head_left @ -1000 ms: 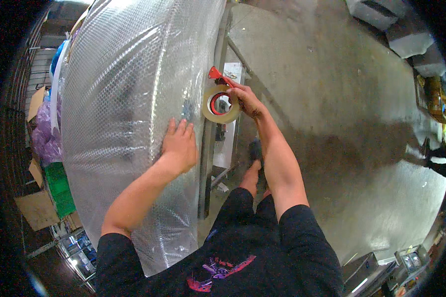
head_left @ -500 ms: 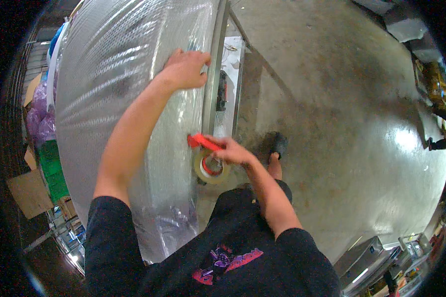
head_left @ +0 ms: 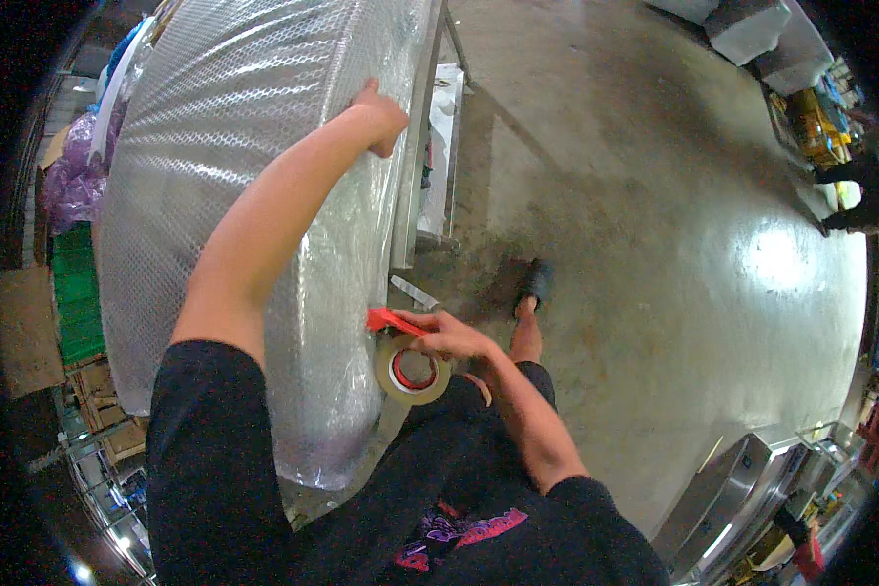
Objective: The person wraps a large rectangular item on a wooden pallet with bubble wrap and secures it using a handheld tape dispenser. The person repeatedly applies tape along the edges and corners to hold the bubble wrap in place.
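Observation:
A large object wrapped in clear bubble wrap (head_left: 239, 146) stands at my left, with shiny clear film or tape along its near right side. My left hand (head_left: 379, 119) rests at the wrap's upper right edge, one finger stretched out and the others bent down over the side, partly hidden. In my right hand (head_left: 449, 337) is a red tape dispenser (head_left: 391, 320) carrying a wide roll of clear tape (head_left: 393, 383). Its red head touches or nearly touches the wrapped side, lower down than my left hand.
A metal frame edge (head_left: 412, 186) runs along the wrapped object, with a white lower shelf (head_left: 444, 137) beyond it. Concrete floor (head_left: 635, 244) spreads right. Purple plastic (head_left: 76, 181) and a green box (head_left: 78, 293) lie left. Stainless equipment (head_left: 718, 493) stands lower right; a person (head_left: 859, 195) is at far right.
My right hand has drawn the tape dispenser down along the wrapped side, toward my body. My left hand has shifted slightly up, its fingers now bent over the edge. The view has shifted slightly.

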`<state>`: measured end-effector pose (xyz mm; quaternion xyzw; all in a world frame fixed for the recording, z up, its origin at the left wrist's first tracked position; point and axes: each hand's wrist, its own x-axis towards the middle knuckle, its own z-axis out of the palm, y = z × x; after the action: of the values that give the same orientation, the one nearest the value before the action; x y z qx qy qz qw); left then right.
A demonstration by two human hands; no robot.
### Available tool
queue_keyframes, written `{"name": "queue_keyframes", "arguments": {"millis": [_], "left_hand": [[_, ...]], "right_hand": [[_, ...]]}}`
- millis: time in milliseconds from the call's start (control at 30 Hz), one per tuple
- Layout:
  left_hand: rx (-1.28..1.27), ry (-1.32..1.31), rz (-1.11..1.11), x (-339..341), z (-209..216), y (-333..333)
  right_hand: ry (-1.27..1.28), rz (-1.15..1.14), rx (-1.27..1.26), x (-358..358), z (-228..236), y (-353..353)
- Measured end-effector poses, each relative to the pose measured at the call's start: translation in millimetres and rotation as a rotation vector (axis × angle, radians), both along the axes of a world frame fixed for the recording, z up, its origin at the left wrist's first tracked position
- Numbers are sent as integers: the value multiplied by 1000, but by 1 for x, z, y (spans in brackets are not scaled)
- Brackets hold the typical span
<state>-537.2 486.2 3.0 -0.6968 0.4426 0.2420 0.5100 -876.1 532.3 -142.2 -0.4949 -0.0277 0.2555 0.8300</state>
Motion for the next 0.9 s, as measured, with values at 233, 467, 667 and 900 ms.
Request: {"name": "queue_keyframes", "arguments": {"millis": [233, 467, 667, 900], "left_hand": [[-716, 27, -183, -16, 0, 10], [-778, 652, -227, -195, 19, 96], [-1259, 745, 218, -284, 139, 213], [-982, 1209, 905, -456, 38, 400]], "right_hand": [[-17, -9, -80, -8, 5, -12], [54, -207, 95, -34, -3, 23], [-85, -313, 119, -135, 5, 102], [-67, -251, -21, -255, -4, 290]]}}
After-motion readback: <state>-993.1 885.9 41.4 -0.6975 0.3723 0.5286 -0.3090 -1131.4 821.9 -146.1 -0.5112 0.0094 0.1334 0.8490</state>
